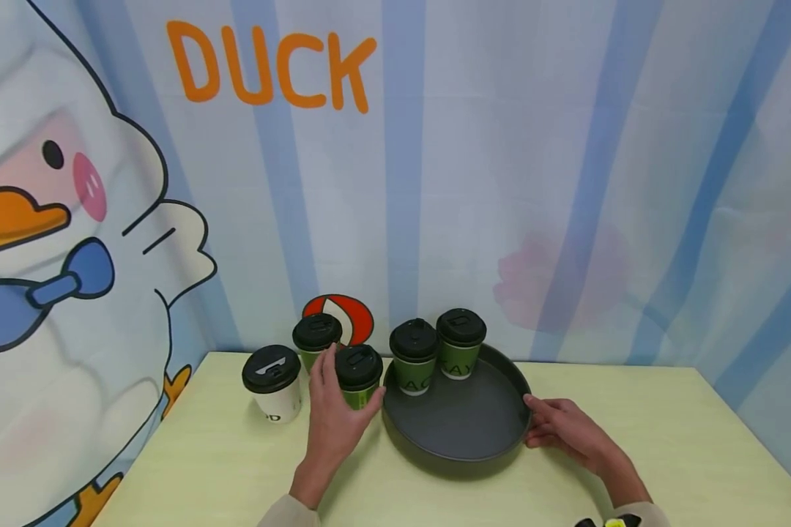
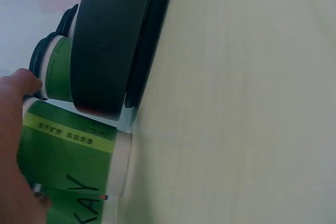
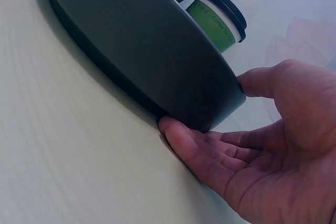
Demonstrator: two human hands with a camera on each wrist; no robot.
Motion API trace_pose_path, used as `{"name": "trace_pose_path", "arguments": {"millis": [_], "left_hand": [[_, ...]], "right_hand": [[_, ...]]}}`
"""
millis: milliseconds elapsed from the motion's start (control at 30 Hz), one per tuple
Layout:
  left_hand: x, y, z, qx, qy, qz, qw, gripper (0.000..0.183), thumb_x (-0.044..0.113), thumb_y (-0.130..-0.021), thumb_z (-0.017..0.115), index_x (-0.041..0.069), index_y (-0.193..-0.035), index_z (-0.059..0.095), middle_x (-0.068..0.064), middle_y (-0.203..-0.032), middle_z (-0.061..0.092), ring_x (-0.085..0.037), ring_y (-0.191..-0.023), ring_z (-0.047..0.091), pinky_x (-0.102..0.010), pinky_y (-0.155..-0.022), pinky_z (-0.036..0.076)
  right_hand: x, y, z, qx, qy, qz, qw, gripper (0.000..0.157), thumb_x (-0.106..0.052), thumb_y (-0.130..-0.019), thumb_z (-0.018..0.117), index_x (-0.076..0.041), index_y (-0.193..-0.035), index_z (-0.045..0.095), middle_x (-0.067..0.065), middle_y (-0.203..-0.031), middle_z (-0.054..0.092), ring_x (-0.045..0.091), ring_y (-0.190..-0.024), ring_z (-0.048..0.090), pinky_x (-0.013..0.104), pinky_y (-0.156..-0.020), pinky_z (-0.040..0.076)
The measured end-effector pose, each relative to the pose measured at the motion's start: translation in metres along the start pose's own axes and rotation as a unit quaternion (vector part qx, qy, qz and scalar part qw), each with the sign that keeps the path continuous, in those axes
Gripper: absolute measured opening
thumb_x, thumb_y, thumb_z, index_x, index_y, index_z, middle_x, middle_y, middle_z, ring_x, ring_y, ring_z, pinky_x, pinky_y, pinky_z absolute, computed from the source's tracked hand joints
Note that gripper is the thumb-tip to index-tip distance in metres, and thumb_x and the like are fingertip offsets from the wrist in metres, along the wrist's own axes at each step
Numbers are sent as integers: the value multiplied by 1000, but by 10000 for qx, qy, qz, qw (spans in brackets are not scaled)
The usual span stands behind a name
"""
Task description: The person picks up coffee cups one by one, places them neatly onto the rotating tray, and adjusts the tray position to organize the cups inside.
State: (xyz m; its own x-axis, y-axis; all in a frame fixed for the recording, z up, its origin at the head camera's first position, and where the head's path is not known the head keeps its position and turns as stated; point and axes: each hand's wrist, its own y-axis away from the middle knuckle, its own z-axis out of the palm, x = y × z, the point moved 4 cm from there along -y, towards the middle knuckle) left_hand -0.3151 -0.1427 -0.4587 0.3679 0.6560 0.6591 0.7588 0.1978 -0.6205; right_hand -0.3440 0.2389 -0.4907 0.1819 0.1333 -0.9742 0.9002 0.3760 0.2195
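Note:
My left hand [image 1: 339, 417] is around a green paper coffee cup [image 1: 360, 396] with a black lid, thumb on its right side and fingers on its left. In the left wrist view this cup [image 2: 68, 148] stands beside the dark round pan. My right hand [image 1: 567, 432] holds the right rim of that grey pan [image 1: 474, 424]. Its thumb lies on the upper edge and its fingers reach beneath, as the right wrist view shows. Two green lidded cups, the left one [image 1: 414, 366] and the right one [image 1: 460, 351], stand upright in the pan.
Left of my left hand stands a white cup [image 1: 280, 402] with a black lid. Behind my left fingers is another green cup [image 1: 311, 356], partly hidden. The pale yellow table [image 1: 646, 432] ends at a printed duck curtain [image 1: 468, 183].

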Motion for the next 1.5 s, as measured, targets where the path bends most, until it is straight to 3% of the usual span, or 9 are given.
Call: {"name": "trace_pose_path", "arguments": {"millis": [233,567,867,1067,1267,1500], "left_hand": [[-11,-5,9,-44,428,-436,9981,102,32,-83,88,1,-159,28,-24,-153,39,-41,-137,45,-62,-110,43],[-10,-7,8,-110,548,-670,9962,95,30,-82,89,0,-154,35,-23,-145,48,-41,-128,52,-61,-106,47],[19,-15,-4,63,797,-394,9960,92,32,-84,87,3,-155,36,-19,-147,49,-37,-128,54,-61,-104,49],[42,-15,-9,-9,1160,-336,9927,91,32,-84,87,7,-156,37,-16,-146,50,-34,-127,55,-60,-104,49],[63,-5,2,-243,1546,-74,9877,90,31,-84,88,6,-154,38,-13,-142,54,-30,-128,56,-56,-105,49],[68,8,20,-303,1469,78,9887,92,29,-84,88,4,-155,35,-14,-143,53,-30,-129,55,-54,-105,51]], "right_hand": [[0,0,2,-63,-7,-62,10000,71,-41,-111,48,24,-138,38,11,-92,68,18,-82,70,34,-82,62],[1,1,2,-77,-70,-57,9999,74,-41,-111,48,25,-141,34,13,-95,68,19,-84,71,35,-83,62],[2,1,0,-30,-59,-40,10000,77,-41,-111,49,26,-144,31,12,-94,68,18,-83,70,35,-82,62],[2,0,-2,-51,-41,-56,10000,74,-41,-111,48,25,-142,34,12,-94,68,19,-84,71,35,-83,62],[-1,1,-1,-79,-28,-94,9999,75,-41,-111,48,26,-142,33,12,-95,68,19,-83,71,35,-83,62],[-2,1,-1,-57,-21,-100,9999,72,-40,-112,48,25,-141,35,12,-94,68,18,-82,70,34,-82,62]]}}
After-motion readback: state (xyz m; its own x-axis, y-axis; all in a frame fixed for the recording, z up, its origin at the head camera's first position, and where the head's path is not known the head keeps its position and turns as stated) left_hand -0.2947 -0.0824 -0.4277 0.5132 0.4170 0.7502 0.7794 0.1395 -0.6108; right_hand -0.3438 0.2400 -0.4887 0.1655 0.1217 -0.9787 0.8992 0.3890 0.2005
